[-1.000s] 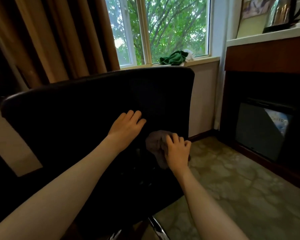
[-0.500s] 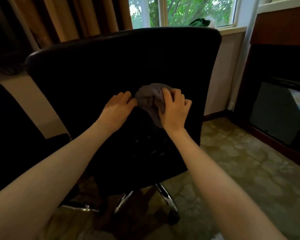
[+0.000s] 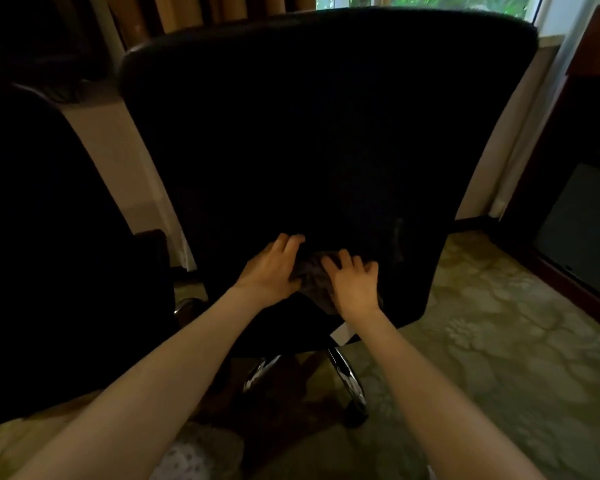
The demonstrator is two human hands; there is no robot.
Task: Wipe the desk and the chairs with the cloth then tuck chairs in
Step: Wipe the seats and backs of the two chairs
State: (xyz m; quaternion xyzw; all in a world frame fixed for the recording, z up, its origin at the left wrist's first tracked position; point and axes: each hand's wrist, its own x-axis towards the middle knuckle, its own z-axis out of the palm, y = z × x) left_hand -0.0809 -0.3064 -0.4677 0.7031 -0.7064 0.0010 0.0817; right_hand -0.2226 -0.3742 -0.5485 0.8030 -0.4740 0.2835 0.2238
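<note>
The back of a black office chair point(image 3: 326, 133) fills the middle of the view, facing me. A crumpled grey cloth point(image 3: 310, 277) lies against the lower part of that backrest. My right hand point(image 3: 354, 285) presses flat on the cloth with its fingers spread. Beside it on the left, my left hand point(image 3: 271, 268) rests on the backrest, fingers straight and its thumb edge touching the cloth. Much of the cloth is hidden under my right hand.
A second black chair point(image 3: 32, 237) stands close on the left. The chair's chrome base legs point(image 3: 347, 372) spread over the patterned carpet point(image 3: 499, 341). A dark wooden cabinet point(image 3: 586, 220) lines the right wall; curtains point(image 3: 194, 12) and a window sit behind.
Both hands and the cloth have slid down from the middle of the backrest to its lower edge. My view has tilted down, and more of the chair base shows.
</note>
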